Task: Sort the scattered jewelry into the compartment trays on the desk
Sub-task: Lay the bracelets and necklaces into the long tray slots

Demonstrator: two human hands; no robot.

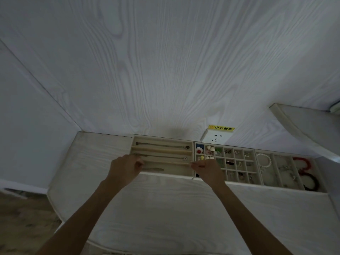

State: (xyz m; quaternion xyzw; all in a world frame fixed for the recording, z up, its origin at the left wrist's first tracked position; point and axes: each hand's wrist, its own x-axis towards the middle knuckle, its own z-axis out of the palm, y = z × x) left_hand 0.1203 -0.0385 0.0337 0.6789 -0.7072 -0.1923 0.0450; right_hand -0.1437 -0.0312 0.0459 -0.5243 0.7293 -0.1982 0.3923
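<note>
Head view: left hand (123,167) and right hand (207,170) pinch a necklace's (166,163) ends, seemingly stretching it straight along the long-slot tray's (161,173) near slot.

A single head-worn wide-angle camera looks forward and steeply down at the worktop (165,208), near it, facing the wall (165,61) behind it.

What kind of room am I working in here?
Probably a home bedroom or dressing corner: a pale wood-grain desk against a matching wall, jewelry compartment trays along the back, and a wall outlet.
</note>
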